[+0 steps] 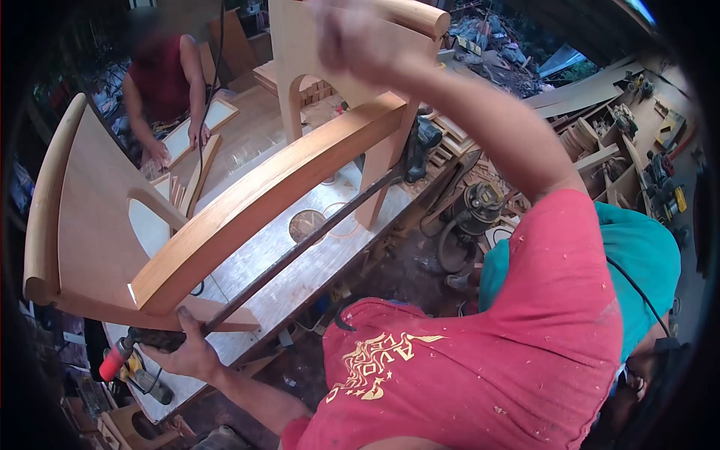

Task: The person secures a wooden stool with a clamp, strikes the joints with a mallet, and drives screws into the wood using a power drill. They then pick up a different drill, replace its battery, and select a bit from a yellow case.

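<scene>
My left hand is closed round the lower end of a long dark bar clamp, below the wooden frame's corner. The bar runs alongside a curved wooden rail. This rail joins a left side panel with a rounded edge to a right side panel. My right hand is raised over the right panel, smeared by motion; its fingers and anything in them cannot be made out. A red-tipped handle shows just left of my left hand.
Beyond the frame, a person in a sleeveless top handles a light framed panel. The white worktable lies underneath. Someone in a green shirt is close on the right, near a dark machine and shelves of tools.
</scene>
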Tool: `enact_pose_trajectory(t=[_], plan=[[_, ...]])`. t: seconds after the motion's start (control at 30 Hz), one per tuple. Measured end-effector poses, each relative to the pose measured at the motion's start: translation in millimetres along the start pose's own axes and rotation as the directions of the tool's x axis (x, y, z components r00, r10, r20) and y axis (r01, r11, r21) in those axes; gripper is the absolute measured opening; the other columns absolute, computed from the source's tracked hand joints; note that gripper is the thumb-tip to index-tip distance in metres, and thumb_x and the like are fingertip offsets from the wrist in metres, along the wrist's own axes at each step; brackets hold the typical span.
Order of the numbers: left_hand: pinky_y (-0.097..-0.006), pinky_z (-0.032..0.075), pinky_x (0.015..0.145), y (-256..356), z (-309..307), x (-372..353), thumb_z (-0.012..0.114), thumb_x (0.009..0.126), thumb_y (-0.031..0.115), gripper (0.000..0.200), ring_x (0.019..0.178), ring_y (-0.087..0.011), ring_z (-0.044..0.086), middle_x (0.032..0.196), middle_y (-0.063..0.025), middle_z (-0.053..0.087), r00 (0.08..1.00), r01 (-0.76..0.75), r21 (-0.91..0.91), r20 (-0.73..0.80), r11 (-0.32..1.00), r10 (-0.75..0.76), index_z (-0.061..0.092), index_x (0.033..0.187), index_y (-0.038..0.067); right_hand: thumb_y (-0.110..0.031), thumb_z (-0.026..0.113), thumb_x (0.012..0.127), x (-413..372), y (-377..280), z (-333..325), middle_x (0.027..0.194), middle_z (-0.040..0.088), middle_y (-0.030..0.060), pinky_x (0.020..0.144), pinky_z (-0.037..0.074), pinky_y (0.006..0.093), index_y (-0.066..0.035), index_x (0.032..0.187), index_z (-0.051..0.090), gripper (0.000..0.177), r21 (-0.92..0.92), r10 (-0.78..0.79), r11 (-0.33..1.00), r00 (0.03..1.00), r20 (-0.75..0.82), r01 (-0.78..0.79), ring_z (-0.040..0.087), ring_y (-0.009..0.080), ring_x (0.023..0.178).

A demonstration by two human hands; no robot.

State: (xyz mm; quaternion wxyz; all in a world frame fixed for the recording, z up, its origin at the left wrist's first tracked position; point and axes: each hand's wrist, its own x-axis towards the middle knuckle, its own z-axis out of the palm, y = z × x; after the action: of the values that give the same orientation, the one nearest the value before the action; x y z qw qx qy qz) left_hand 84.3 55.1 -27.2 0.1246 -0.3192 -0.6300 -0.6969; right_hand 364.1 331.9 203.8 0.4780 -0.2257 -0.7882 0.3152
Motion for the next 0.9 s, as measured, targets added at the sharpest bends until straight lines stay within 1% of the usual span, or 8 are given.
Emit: enact_pose_trajectory(t=[0.13, 0.27, 0.33, 0.47, 0.57, 0.67, 0.73, 0.9], plan=[[-0.0320, 0.052, 0.089, -4, 4, -1, 0.083, 0.078, 0.012, 0.072, 0.102, -0.0194, 0.061, 0.116, -0.0150, 0.062, 1.000, 0.009, -0.022, -0.015, 1.000, -0.009, 0.043, 0.135, -0.007, -0.052, 0.056, 0.095, -21, 11, 9, 0.049, 0.032, -0.0020, 0.042, 0.026, 0.0290, -0.014, 0.050, 0.037, 0.062, 0.094, 0.299, 0.945, 0.942, 0.150, -0.314, 0.029, 0.0102, 0.041], [-0.0318, 0.052, 0.089, 0, -1, 0, 0.083, 0.078, 0.013, 0.072, 0.100, -0.0199, 0.062, 0.115, -0.0149, 0.062, 0.998, 0.064, -0.008, 0.009, 0.998, -0.064, 0.043, 0.134, -0.006, -0.044, 0.053, 0.098, 21, -26, 3, 0.052, 0.038, -0.0017, 0.045, 0.024, 0.0312, -0.011, 0.055, 0.046, 0.054, 0.266, -0.063, 0.961, 0.996, -0.057, 0.076, 0.031, 0.0107, 0.045], [-0.0318, 0.052, 0.088, 0, -1, 0, 0.083, 0.078, 0.014, 0.072, 0.100, -0.0201, 0.062, 0.115, -0.0146, 0.062, 0.999, 0.032, 0.022, -0.010, 0.999, -0.031, 0.043, 0.134, -0.007, -0.049, 0.046, 0.100, 32, -58, -18, 0.045, 0.029, -0.0007, 0.041, 0.023, 0.0287, -0.014, 0.051, 0.039, 0.061, 0.496, 0.026, 0.867, 0.999, 0.041, -0.043, 0.029, 0.0128, 0.039], [-0.0321, 0.052, 0.087, -5, 0, 1, 0.083, 0.077, 0.015, 0.073, 0.099, -0.0202, 0.062, 0.115, -0.0144, 0.062, 1.000, 0.001, -0.001, -0.006, 1.000, -0.001, 0.043, 0.134, -0.007, -0.049, 0.053, 0.098, -23, 34, 8, 0.046, 0.029, -0.0021, 0.042, 0.019, 0.0289, -0.012, 0.048, 0.039, 0.064, 0.009, 0.303, 0.951, 0.940, 0.157, -0.308, 0.023, 0.0104, 0.040], [-0.0325, 0.053, 0.085, 1, 1, 1, 0.083, 0.077, 0.014, 0.073, 0.099, -0.0203, 0.062, 0.115, -0.0147, 0.062, 1.000, -0.004, 0.022, 0.011, 1.000, 0.004, 0.043, 0.134, -0.007, -0.046, 0.052, 0.099, -20, 22, 4, 0.045, 0.031, -0.0013, 0.043, 0.021, 0.0287, -0.010, 0.049, 0.044, 0.062, 0.256, 0.390, 0.853, 0.882, 0.265, -0.454, 0.026, 0.0101, 0.041], [-0.0325, 0.053, 0.086, 4, 1, 1, 0.083, 0.077, 0.013, 0.072, 0.099, -0.0202, 0.062, 0.116, -0.0145, 0.062, 0.999, 0.040, 0.025, 0.012, 0.999, -0.041, 0.043, 0.134, -0.006, -0.038, 0.058, 0.098, 13, 9, -14, 0.054, 0.052, 0.0021, 0.049, 0.038, 0.0303, -0.007, 0.060, 0.057, 0.048, 0.159, 0.161, 0.967, 0.962, 0.220, -0.198, 0.044, 0.0106, 0.047], [-0.0325, 0.054, 0.085, 5, 0, -1, 0.083, 0.077, 0.012, 0.070, 0.097, -0.0208, 0.063, 0.113, -0.0155, 0.062, 0.999, 0.042, 0.004, 0.019, 0.999, -0.042, 0.043, 0.132, -0.007, -0.050, 0.047, 0.099, 30, -39, -20, 0.045, 0.029, -0.0005, 0.040, 0.024, 0.0288, -0.012, 0.051, 0.040, 0.062, 0.471, 0.026, 0.877, 0.990, 0.139, -0.090, 0.030, 0.0132, 0.038], [-0.0339, 0.054, 0.088, -1, 1, 0, 0.083, 0.077, 0.011, 0.070, 0.101, -0.0232, 0.062, 0.117, -0.0196, 0.059, 1.000, -0.010, 0.084, -0.011, 0.996, 0.011, 0.042, 0.130, -0.009, -0.050, 0.047, 0.100, 16, -53, -41, 0.045, 0.034, 0.0003, 0.041, 0.030, 0.0277, -0.008, 0.054, 0.048, 0.062, 0.320, -0.147, 0.941, 0.986, 0.082, 0.114, 0.035, 0.0119, 0.039]])
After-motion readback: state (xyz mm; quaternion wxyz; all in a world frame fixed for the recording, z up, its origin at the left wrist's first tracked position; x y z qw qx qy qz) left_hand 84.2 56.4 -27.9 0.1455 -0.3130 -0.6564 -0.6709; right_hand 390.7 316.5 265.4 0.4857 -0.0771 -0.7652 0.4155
